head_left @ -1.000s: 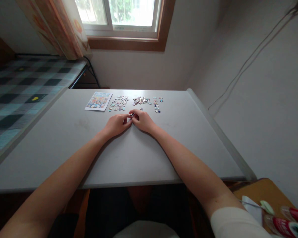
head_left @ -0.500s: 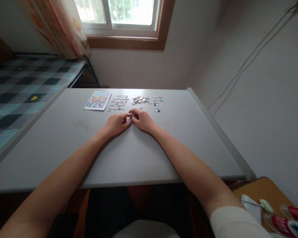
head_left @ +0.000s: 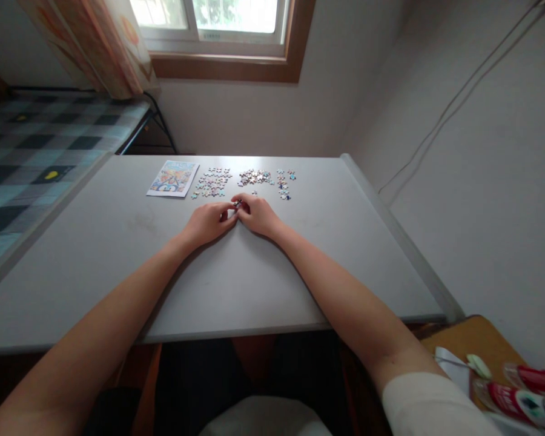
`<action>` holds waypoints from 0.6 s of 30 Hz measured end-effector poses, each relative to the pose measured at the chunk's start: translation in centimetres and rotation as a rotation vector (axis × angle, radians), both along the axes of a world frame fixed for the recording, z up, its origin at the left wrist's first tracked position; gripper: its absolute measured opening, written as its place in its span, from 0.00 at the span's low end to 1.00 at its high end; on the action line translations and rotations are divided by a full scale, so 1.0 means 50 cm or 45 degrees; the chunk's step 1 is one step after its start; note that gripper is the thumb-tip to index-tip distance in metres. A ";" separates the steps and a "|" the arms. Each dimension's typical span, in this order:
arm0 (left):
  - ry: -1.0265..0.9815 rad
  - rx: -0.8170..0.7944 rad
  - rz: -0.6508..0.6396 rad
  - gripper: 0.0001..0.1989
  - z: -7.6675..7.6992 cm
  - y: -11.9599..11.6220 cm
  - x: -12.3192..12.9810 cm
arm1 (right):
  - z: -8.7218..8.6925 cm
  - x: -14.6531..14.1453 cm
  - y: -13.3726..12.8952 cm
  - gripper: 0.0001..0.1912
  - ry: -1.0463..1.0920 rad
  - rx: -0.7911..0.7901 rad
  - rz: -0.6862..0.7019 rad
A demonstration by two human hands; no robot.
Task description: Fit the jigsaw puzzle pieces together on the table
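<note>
Both hands meet over the middle of the white table. My left hand pinches small jigsaw puzzle pieces from the left. From the right, my right hand has its fingers curled around the same pieces, which are mostly hidden between the fingertips. Just beyond the hands lie loose puzzle pieces: a spread-out group on the left, a heap in the centre, and a smaller group on the right. One stray piece sits just behind my right hand.
A printed picture sheet lies at the far left of the pieces. A bed with a checked cover stands to the left. At lower right, a wooden stool bears red-labelled bottles. A wall with a cable rises on the right.
The whole view has shifted slightly as the head moved. Both hands stay together at the pieces, with almost no visible change in their grip.
</note>
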State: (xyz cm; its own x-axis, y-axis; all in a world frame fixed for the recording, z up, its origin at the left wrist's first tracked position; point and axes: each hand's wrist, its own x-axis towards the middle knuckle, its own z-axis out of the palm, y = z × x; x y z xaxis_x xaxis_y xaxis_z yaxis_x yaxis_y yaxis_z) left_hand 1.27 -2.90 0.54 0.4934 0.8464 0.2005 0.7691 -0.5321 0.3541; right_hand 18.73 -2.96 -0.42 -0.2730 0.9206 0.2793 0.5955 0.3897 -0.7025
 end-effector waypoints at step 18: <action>-0.007 0.005 -0.007 0.18 -0.003 0.002 -0.001 | -0.002 0.001 0.001 0.18 -0.006 0.017 0.010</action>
